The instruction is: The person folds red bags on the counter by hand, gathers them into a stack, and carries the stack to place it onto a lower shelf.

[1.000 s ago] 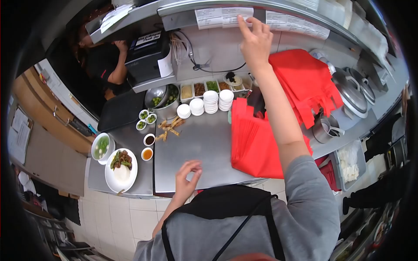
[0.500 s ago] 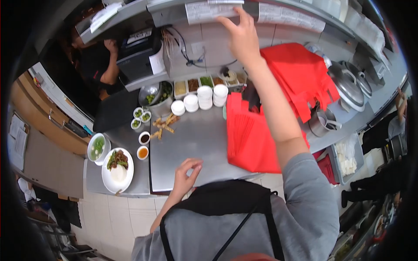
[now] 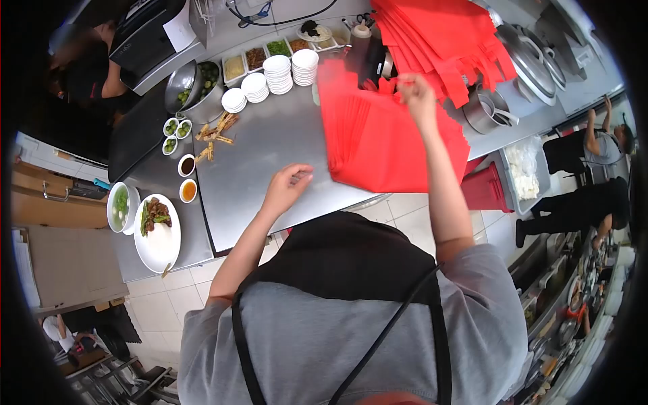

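Right hand (image 3: 418, 101) lowered over red fabric bags (image 3: 388, 148), fingers curled, pinch unclear; left hand (image 3: 288, 187) loosely cupped above metal counter (image 3: 270, 135).

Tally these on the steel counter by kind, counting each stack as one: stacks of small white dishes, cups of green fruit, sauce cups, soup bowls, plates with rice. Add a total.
Stacks of small white dishes: 4
Cups of green fruit: 3
Sauce cups: 2
Soup bowl: 1
Plate with rice: 1
Total: 11
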Available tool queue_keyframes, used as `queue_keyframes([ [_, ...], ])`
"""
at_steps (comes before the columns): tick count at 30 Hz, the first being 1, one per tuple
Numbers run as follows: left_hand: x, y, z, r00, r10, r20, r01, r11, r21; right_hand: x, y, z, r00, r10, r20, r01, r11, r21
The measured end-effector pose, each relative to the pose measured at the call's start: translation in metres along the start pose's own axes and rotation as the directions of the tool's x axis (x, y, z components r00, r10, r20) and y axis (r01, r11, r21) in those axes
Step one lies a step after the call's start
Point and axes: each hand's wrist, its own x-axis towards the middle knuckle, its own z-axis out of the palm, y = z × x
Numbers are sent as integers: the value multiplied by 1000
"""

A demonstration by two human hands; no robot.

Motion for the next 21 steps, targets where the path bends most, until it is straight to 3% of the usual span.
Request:
queue_keyframes([
  [1,11,-13,4,999,-29,14,30,999,-23,-19,27,5,1000,-19,-4,19,997,72],
  [3,34,-29,7,998,-59,37,61,997,-47,-59,48,17,986,164,14,-164,986,25],
  [5,62,-36,12,978,-208,26,209,978,-22,-85,43,23,957,277,83,-250,936,-248],
  [6,77,-39,18,978,-207,31,208,978,-25,-93,42,26,957,279,79,-252,934,-253],
  [8,103,-41,35,921,-390,-15,386,916,-107,-104,40,31,969,232,87,-175,891,-419],
  [9,111,-35,42,919,-393,-20,388,914,-116,-109,48,34,969,229,96,-169,890,-423],
  [11,129,-26,54,864,-487,127,492,766,-413,-117,68,39,964,220,150,-128,877,-463],
  [12,140,-39,64,862,-493,117,493,761,-421,-119,61,38,955,228,193,-107,865,-490],
  [14,154,-62,86,884,-454,-112,441,889,-119,-120,66,35,946,198,256,-52,874,-484],
  [15,157,-66,88,877,-462,-131,447,885,-128,-115,68,32,940,161,301,0,882,-472],
  [17,153,-73,86,865,-470,176,499,766,-405,-107,74,26,912,172,373,10,899,-439],
  [19,130,-77,91,866,-490,96,475,748,-463,-94,83,24,829,253,499,-65,930,-363],
  [21,94,-74,99,857,-514,21,450,730,-514,-85,83,34,844,177,506,-24,955,-295],
])
